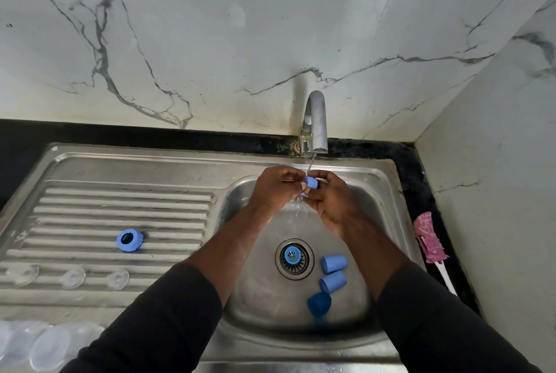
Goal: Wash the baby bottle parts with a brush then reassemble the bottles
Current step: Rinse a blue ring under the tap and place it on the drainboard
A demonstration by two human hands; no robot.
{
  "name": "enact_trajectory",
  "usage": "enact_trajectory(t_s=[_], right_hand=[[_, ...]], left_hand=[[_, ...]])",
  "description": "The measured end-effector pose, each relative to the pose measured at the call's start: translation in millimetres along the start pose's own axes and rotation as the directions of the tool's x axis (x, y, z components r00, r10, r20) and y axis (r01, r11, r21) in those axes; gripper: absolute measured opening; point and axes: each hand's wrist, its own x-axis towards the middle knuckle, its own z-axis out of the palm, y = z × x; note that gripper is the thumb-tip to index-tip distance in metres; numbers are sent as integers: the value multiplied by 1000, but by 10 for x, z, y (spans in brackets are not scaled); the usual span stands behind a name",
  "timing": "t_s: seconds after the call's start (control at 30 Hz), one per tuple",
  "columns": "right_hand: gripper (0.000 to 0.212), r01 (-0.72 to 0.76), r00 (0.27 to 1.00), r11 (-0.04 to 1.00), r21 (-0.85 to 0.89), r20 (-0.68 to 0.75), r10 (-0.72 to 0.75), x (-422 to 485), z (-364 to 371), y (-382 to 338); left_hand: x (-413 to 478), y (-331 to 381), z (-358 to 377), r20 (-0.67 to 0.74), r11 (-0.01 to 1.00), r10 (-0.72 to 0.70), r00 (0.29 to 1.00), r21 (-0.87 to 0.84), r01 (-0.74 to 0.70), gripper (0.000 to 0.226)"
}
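Cap [311, 182], smooth blue cylinder, under tap [314, 120]

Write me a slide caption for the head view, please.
Left hand and right hand hold a blue cap under the running tap; three caps lie in the sink, the brush beside it.

Drainboard [120, 198]: one blue ring [129, 240], three clear teats [73, 278], clear bottles [45, 345] at near edge. Basin [270, 312]: three blue caps [333, 282]. Counter [421, 180]: pink brush [428, 242].

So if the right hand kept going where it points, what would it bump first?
Besides the blue cap both hands hold, probably the left hand; the right hand points up-left straight at it.
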Motion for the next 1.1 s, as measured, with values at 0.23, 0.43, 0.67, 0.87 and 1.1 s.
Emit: enact_trajectory(t_s=[0.23, 0.43, 0.67, 0.87, 1.1], right_hand=[[39, -118, 992, 946, 303, 70, 101, -30, 76, -44], [27, -26, 999, 962, 272, 24, 20, -10, 7, -30], [35, 274, 939, 623, -732, 65, -337, 78, -66, 7], [44, 261, 910, 559, -787, 8, -414, 65, -52, 66], [18, 358, 801, 441, -823, 27, -599, 35, 6, 57]], left_hand=[[51, -67, -31, -69, 999, -13, 998, -43, 10, 35], [54, -39, 9, -50, 991, -59, 997, -121, 52, 20], [41, -46, 94, 116, 866, -311, 943, -373, 332, 28], [30, -108, 110, 187, 823, -290, 938, -451, 345, 27], [23, -42, 92, 205, 831, -215, 955, -475, 289, 22]])
